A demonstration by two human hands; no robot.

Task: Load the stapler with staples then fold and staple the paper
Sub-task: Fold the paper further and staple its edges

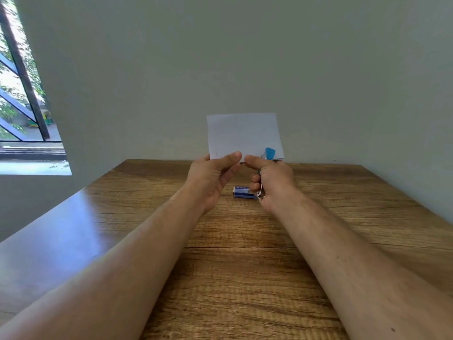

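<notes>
The folded white sheet of paper [244, 134] is held up in the air above the brown wooden bench [245, 278]. The left hand [212, 179] pinches its bottom edge, and the right hand [273, 182] holds a small blue and silver stapler [266, 163] whose tip is on the paper's lower right corner. A little blue box of staples [241, 192] lies on the bench just under the hands.

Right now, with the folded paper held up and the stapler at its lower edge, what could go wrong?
1. The left hand pinches the folded paper close beside the stapler, so its thumb could get nipped.
2. The paper is held in the air above the table, so it may shift and the staple land crooked.
</notes>
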